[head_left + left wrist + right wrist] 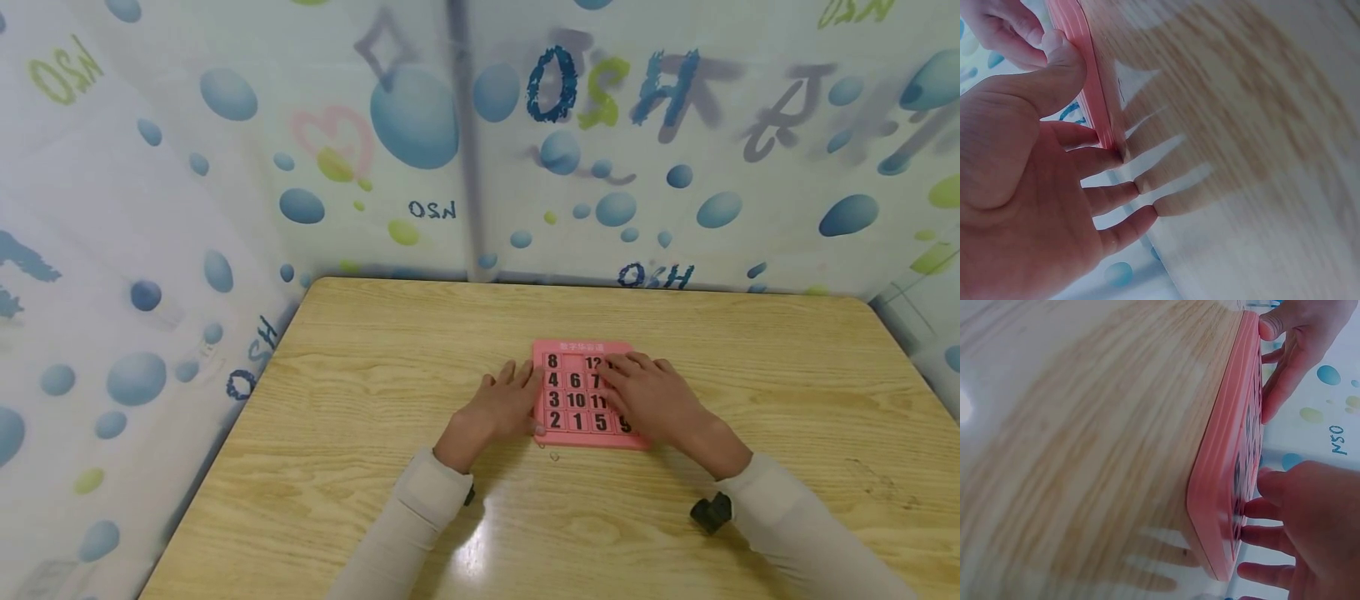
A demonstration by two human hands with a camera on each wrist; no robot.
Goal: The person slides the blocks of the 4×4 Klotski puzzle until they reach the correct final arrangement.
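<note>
A pink sliding number puzzle point(576, 438) lies flat, its black-numbered tiles facing up. The top row shows an 8, a bare slot, then a 12; the rows below begin with 4, 3 and 2. My left hand point(508, 404) rests along the puzzle's left side, thumb at the near left corner. In the left wrist view, that hand's fingers point(1116, 195) are spread and mostly straight, some tips on the table. My right hand point(651, 398) lies over the right side, hiding the right-hand tiles. Its fingertips point(1254, 534) touch the tiles in the right wrist view.
The puzzle sits on a light wooden table point(360, 358). Curtains point(315, 167) printed with blue and green bubbles hang behind and to the left. A dark strap piece point(711, 512) is at the right wrist. Small marks point(554, 456) show on the tabletop near the puzzle.
</note>
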